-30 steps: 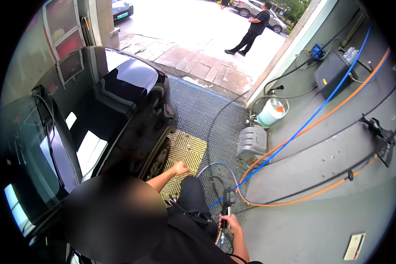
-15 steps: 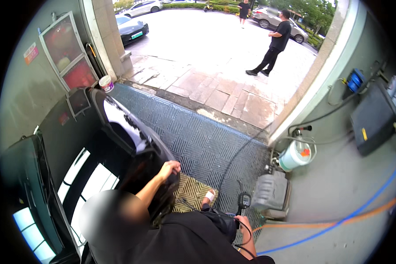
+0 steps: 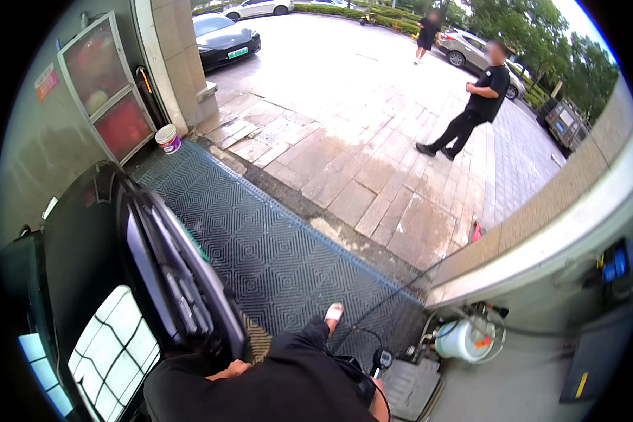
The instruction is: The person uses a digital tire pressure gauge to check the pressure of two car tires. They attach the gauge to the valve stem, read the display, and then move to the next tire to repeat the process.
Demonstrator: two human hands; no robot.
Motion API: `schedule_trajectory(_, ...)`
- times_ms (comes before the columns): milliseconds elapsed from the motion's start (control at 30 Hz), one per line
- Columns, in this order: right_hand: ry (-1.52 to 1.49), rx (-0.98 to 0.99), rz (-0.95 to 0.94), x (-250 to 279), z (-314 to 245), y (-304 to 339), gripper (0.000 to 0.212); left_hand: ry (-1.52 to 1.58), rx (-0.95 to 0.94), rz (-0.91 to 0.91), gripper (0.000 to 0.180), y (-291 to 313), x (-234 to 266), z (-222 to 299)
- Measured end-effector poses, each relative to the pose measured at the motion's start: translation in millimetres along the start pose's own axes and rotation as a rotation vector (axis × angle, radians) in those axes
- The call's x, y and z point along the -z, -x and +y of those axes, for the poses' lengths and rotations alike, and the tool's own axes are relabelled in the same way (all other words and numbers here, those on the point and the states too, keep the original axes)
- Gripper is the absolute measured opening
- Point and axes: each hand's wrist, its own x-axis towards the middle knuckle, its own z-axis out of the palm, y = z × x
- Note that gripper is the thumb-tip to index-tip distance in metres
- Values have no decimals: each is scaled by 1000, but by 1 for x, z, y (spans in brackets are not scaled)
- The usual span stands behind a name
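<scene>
A tyre inflator gun (image 3: 382, 359) with a small gauge and a black hose is in my right hand (image 3: 379, 388), low beside my right leg. My fingers close round its handle, though my sleeve and the hose hide part of the grip. My left hand (image 3: 236, 369) is beside the front corner of a glossy black car (image 3: 77, 232), its fingers curled, with nothing visible in them. Whether it touches the bodywork I cannot tell. One white shoe (image 3: 335, 311) of mine stands on the dark ribbed mat (image 3: 274, 253).
Against the right wall stand a white spray tank (image 3: 464, 340) and a grey box-shaped machine (image 3: 409, 387). The black hose (image 3: 401, 288) crosses the mat toward the doorway. A white bucket (image 3: 167, 138) sits by the left post. Outside, a person in black (image 3: 482, 98) stands on the paving (image 3: 373, 190).
My left hand has come back from the car's front edge toward my body. I have stepped forward onto the dark mat. My right hand still holds the inflator gun.
</scene>
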Motion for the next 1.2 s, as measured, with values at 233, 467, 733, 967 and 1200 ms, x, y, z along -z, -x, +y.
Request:
schedule_trajectory(233,80,-61,-174,11,-172,-86,27,-159,-610,157,36,-223,181,190)
schedule_trajectory(467,66,-212,-392,12,-526,-161,7,387,-607,462,27,-308,392,416)
schedule_trajectory(733,823,114,-528,-164,-947,-240,15,886,75,557,22,-379,408,322)
schedule_trajectory(967,1284,457,-625,-412,-1189,-187,16,1369,1028,575,26,-297,304,267)
schedule_trajectory(1200,1588,1093,-649,-661,-1393,-164,10,1608,752,65,24,-407,329,337)
